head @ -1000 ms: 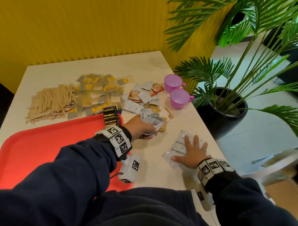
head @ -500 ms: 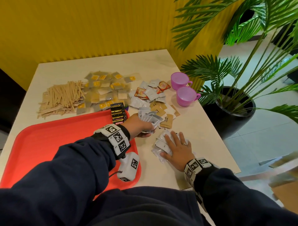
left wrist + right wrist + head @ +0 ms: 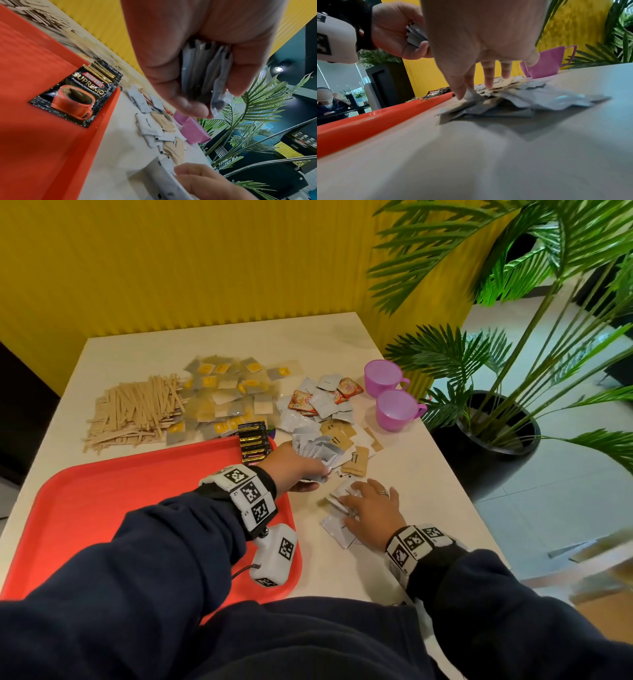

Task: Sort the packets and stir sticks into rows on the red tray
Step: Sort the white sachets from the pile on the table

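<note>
My left hand (image 3: 294,470) grips a fanned bundle of silver packets (image 3: 318,451) just off the far right corner of the red tray (image 3: 102,508); the left wrist view shows the silver packets (image 3: 202,70) pinched between thumb and fingers. My right hand (image 3: 370,505) lies flat with spread fingers on a small heap of silver-white packets (image 3: 337,529) on the table, its thumb at one packet's edge (image 3: 471,94). A stack of black coffee packets (image 3: 254,441) sits on the tray's far right corner. Wooden stir sticks (image 3: 133,412) lie piled beyond the tray.
Grey-and-yellow packets (image 3: 226,395), mixed silver and orange packets (image 3: 318,402) and brown packets (image 3: 356,463) are spread over the far table. Two pink cups (image 3: 394,402) stand near the right edge. A potted palm (image 3: 479,422) stands right of the table.
My right hand has slid its heap of packets left across the table, closer to my left hand and the tray. The left hand keeps its bundle in about the same place.
</note>
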`<action>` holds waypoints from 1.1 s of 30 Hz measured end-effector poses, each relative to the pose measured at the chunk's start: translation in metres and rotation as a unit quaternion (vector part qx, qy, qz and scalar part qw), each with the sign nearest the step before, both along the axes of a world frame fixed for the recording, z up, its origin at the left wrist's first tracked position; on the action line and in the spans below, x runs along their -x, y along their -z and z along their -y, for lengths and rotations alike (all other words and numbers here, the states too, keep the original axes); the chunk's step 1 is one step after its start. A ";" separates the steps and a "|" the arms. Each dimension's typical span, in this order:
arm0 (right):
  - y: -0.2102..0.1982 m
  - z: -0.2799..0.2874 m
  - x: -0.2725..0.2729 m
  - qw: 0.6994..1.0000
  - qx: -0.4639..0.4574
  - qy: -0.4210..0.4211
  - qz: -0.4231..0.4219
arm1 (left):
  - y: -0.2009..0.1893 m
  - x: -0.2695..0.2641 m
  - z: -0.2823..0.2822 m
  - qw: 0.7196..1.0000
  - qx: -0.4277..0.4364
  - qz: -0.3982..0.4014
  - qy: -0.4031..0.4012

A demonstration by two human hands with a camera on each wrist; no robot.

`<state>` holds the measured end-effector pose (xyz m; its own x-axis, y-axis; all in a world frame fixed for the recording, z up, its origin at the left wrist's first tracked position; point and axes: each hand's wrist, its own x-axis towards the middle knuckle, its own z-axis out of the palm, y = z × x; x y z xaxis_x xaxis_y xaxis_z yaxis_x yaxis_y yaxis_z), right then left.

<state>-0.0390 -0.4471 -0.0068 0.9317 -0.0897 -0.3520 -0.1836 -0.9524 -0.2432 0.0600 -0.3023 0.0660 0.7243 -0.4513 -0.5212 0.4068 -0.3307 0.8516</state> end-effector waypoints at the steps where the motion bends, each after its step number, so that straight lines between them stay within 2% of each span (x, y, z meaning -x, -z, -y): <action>1: -0.001 -0.001 -0.002 1.000 -0.003 -0.001 0.015 | 0.000 -0.001 0.000 1.000 0.002 0.002 0.001; 4: -0.009 -0.001 -0.010 0.995 -0.059 0.022 0.077 | 0.001 -0.003 -0.003 1.000 0.004 0.011 -0.003; 7: -0.026 0.006 -0.018 0.977 -0.187 0.049 0.090 | 0.005 -0.007 -0.008 1.000 0.015 0.019 -0.009; 11: -0.055 0.012 -0.032 0.951 -0.295 0.030 0.086 | 0.007 -0.009 -0.009 0.999 0.020 0.034 -0.018; 15: -0.068 0.012 -0.041 0.928 -0.354 0.045 0.106 | 0.006 -0.007 -0.007 0.999 0.022 0.021 0.020; 19: -0.069 0.005 -0.047 0.904 -0.391 0.097 0.144 | 0.001 -0.003 -0.005 0.996 0.048 -0.005 0.070; 24: -0.067 0.004 -0.050 0.855 -0.460 0.152 0.186 | -0.001 -0.007 -0.004 0.997 0.059 0.017 0.037; 25: -0.065 0.006 -0.050 0.856 -0.454 0.157 0.189 | -0.001 -0.008 -0.004 0.998 0.062 0.021 0.025; 26: -0.061 0.009 -0.050 0.871 -0.427 0.155 0.186 | -0.002 -0.009 -0.004 0.998 0.064 0.023 0.012; 28: -0.050 0.013 -0.046 0.933 -0.310 0.120 0.137 | -0.002 -0.010 -0.003 0.997 0.074 0.026 -0.017; 30: -0.037 0.013 -0.038 0.986 -0.153 0.041 0.046 | -0.002 -0.011 -0.003 0.996 0.081 0.032 -0.035; 31: -0.030 0.012 -0.033 0.996 -0.084 -0.003 -0.002 | -0.003 -0.012 -0.002 0.996 0.078 0.035 -0.035; 33: -0.019 0.008 -0.024 0.995 0.018 -0.077 -0.068 | -0.004 -0.013 -0.001 0.996 0.074 0.039 -0.028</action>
